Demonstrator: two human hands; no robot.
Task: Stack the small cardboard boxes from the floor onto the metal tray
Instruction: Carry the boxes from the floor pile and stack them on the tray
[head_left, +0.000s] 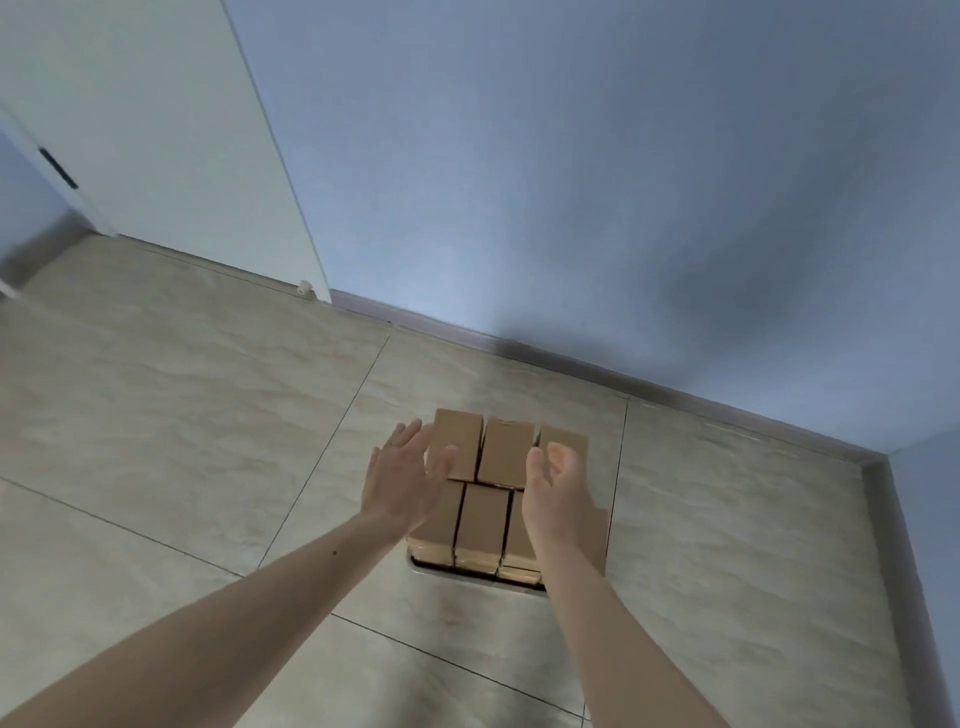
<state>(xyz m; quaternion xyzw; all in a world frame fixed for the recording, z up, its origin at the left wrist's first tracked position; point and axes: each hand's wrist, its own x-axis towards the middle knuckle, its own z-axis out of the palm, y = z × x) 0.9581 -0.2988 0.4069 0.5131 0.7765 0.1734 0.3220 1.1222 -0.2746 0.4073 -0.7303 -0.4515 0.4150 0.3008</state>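
Note:
Several small brown cardboard boxes (483, 519) stand packed together in a stack on a metal tray (441, 570), whose shiny rim shows at the near side on the floor. My left hand (405, 478) hovers at the stack's left side with fingers straight, over the left boxes. My right hand (558, 488) is at the stack's right side, palm turned inward, fingers loosely bent, holding nothing. The rear row of boxes (506, 452) sits between the two hands. Whether either hand touches the boxes is unclear.
Beige floor tiles (182, 415) spread all around the tray. A blue wall with a grey skirting board (571, 358) runs behind and to the right. A pale door (182, 130) with a small door stop (304, 286) stands at the back left.

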